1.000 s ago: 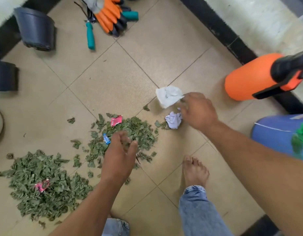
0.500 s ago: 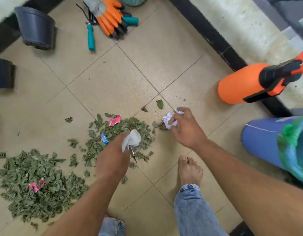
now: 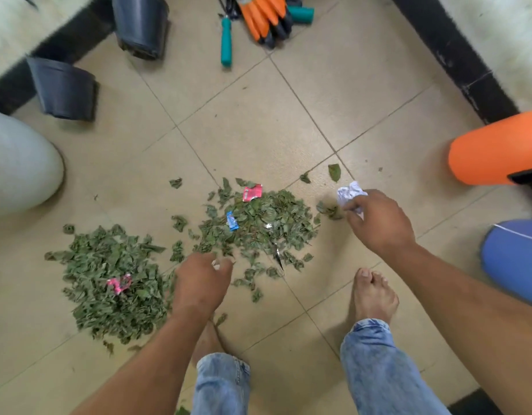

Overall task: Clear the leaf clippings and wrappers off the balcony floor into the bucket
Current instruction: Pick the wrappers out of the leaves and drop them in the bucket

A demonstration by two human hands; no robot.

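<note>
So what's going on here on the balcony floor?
A barefoot person is picking litter off the tiled floor. The right hand holds a crumpled white paper; the left hand is closed just above the leaf clippings, a scrap of white showing in its grip. Two leaf piles and the red wrapper, blue wrapper and pink wrapper remain.

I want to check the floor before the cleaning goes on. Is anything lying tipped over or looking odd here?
Yes. Two black pots lie tipped on their sides by the wall. Small wrappers, red, blue and pink, sit mixed into the leaf clippings.
</note>
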